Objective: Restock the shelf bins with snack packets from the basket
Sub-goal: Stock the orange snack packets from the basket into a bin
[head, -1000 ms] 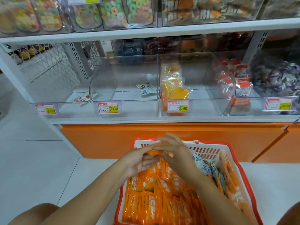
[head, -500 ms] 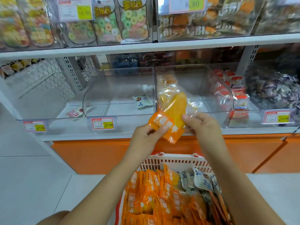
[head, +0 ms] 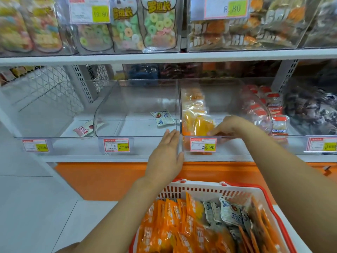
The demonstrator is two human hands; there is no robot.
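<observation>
The left hand (head: 165,157) lies flat with straight fingers against the front of a clear plastic shelf bin (head: 228,99). The right hand (head: 230,126) reaches into it, fingertips at the orange snack packets (head: 198,125); whether it grips one is unclear. More lie in the red-rimmed white plastic basket (head: 209,189) below.

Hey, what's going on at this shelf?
A person is restocking snack bins. Their right hand reaches into the clear plastic bin priced 29.90, fingertips at the orange packets lying there; whether it grips one is unclear. The left hand rests flat and open against the bin fronts. Below, a red-and-white plastic basket holds many more orange snack packets. The neighbouring clear bin holds just one white packet.
</observation>
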